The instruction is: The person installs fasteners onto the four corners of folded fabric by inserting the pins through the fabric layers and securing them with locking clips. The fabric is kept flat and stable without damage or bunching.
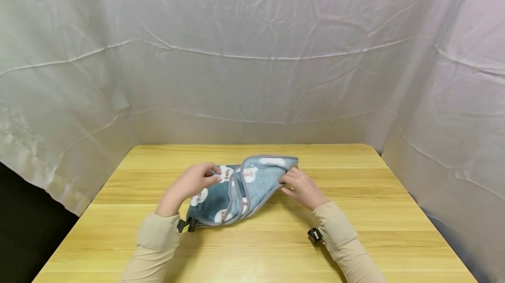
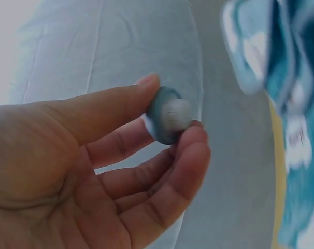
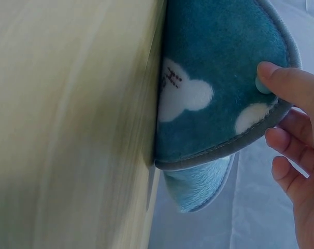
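A teal plush blanket with grey piped edges and white lettered patches lies partly folded over on the wooden table. Its lighter blue side faces up on the right. My right hand pinches the right edge, the thumb over a small light-teal button and fingers behind the cloth. My left hand is over the blanket's left part. In the left wrist view, its thumb and fingertips pinch a small rounded teal-and-white piece; I cannot tell whether this belongs to the blanket.
The wooden table has rounded far corners. Pale creased curtains hang behind it and on both sides. Dark camera mounts sit at the left wrist and right wrist. A dark gap shows at the far left.
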Tool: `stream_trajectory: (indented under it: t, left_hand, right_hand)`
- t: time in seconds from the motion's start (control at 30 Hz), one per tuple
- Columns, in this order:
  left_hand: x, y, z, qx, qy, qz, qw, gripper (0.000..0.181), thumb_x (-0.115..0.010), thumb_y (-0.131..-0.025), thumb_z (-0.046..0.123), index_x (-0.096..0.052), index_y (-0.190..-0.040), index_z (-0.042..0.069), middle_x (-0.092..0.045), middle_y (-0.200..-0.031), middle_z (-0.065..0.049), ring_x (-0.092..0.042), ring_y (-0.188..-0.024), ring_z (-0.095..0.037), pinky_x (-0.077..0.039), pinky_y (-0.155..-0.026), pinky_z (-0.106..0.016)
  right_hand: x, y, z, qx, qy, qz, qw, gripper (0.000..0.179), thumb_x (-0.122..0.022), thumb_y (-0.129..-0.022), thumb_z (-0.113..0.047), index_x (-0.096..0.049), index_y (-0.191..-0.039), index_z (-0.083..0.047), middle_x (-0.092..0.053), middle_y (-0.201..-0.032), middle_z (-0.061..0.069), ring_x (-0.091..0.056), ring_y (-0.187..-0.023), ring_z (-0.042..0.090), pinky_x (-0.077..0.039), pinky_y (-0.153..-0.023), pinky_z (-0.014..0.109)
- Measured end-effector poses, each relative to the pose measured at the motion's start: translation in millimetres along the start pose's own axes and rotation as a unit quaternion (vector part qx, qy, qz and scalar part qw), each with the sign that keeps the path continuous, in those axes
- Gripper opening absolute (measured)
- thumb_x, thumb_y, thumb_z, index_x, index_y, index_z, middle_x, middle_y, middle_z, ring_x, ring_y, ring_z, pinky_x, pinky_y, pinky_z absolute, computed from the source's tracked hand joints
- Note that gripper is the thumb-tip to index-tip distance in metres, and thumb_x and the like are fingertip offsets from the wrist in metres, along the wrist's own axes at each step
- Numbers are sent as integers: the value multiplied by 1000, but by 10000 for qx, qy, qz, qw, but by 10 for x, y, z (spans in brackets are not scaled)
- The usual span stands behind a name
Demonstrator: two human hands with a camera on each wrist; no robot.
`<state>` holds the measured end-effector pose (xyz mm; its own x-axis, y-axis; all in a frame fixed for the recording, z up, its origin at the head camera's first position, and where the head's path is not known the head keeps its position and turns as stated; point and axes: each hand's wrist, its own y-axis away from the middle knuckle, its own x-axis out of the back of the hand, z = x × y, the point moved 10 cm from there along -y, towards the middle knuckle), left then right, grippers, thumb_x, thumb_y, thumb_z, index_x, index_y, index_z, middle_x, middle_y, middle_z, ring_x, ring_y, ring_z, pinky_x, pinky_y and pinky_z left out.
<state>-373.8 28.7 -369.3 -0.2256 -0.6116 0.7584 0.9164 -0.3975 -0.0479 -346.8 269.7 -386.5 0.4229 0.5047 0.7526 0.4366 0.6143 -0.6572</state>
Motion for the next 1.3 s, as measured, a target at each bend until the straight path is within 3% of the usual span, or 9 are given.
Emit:
stream_trajectory:
  t: [0.17, 0.3, 0.4, 0.57, 0.9, 1.13, 1.3]
  left_hand:
    - [-92, -235, 186, -115, 528, 184, 9984, 20, -61, -97, 22, -66, -109, 7, -70, -92, -8, -64, -77, -21, -50, -65, -30]
    - [-228, -401, 292, -73, 1053, 175, 9943, 24, -60, -98, 21, -65, -113, 4, -70, -99, -17, -67, -83, -32, -55, -71, -36]
    - [-346, -508, 351, -33, 1445, 183, 9893, 25, -59, -98, 20, -62, -114, 2, -68, -104, -23, -67, -90, -39, -56, -79, -43]
    - [-548, -652, 394, 41, 1971, 347, 9798, 23, -59, -98, 22, -59, -109, 2, -69, -101, -25, -68, -89, -41, -57, -79, -46]
    - [-936, -841, 382, -41, 1982, 682, 9778, 25, -55, -100, 29, -62, -102, 5, -72, -89, -17, -67, -72, -22, -56, -66, -33]
    - [-1140, -876, 360, 32, 2079, 652, 9760, 24, -56, -100, 27, -61, -102, 4, -72, -86, -16, -69, -73, -25, -54, -62, -27]
    - [-1199, -887, 342, 107, 2109, 612, 9755, 24, -55, -100, 29, -61, -101, 7, -73, -87, -12, -68, -74, -22, -53, -63, -27]
  right_hand:
    - [-8, 1, 5, 5, 23, -30, 10000, 21, -84, -71, -9, -71, -87, -10, -70, -85, -1, -56, -79, 13, -49, -70, 27]
    - [-12, 13, 11, 15, 3, -6, 10000, 22, -85, -70, -8, -71, -88, -9, -70, -85, 0, -56, -79, 13, -49, -70, 26]
    - [-12, 21, 13, -7, 14, 12, 10000, 22, -85, -71, -8, -71, -88, -9, -70, -85, 0, -56, -80, 13, -49, -71, 26]
    - [-14, 18, 13, -40, 33, 6, 10000, 22, -85, -71, -9, -71, -88, -10, -70, -86, -1, -56, -81, 13, -50, -72, 27]
    - [-50, -24, -21, 85, 31, -8, 10000, 21, -84, -71, -10, -71, -88, -9, -70, -86, 0, -56, -82, 15, -50, -75, 29]
    - [-21, -36, -48, 117, 31, 27, 9999, 21, -84, -71, -10, -71, -87, -11, -70, -85, -1, -55, -80, 14, -49, -72, 28]
    - [-21, -35, -49, 146, 23, 44, 9999, 21, -84, -70, -9, -70, -86, -10, -69, -85, -1, -54, -80, 14, -48, -72, 28]
